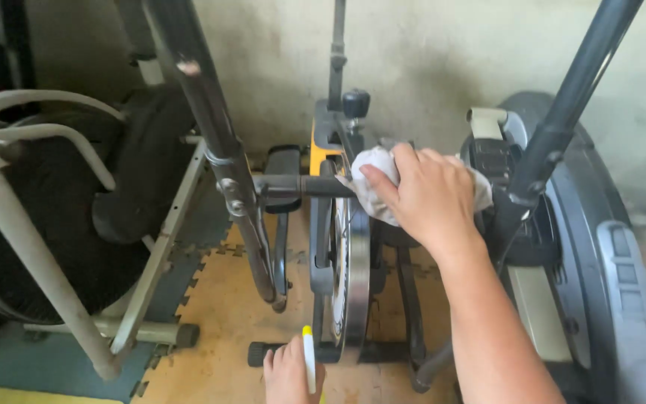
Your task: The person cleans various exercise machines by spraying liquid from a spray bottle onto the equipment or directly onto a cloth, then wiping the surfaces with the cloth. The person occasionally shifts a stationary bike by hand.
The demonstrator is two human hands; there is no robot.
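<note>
1. Three exercise machines fill my view: a white-framed fan bike (46, 224) at left, a grey elliptical (600, 254) at right, and a black spin bike (338, 247) between them.
2. My right hand (428, 198) presses a crumpled white cloth (377, 179) against the spin bike's frame, fingers curled over it.
3. My left hand (287, 374) grips a white spray bottle (309, 359) with a yellow tip, low over the tan floor mat (218, 314).

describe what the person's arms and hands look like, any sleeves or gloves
Both hands are bare: no gloves, rings or watch show. The right hand leads to a forearm with no sleeve as far as the picture's edge. Only the left hand shows at the bottom edge, its wrist out of view.
</note>
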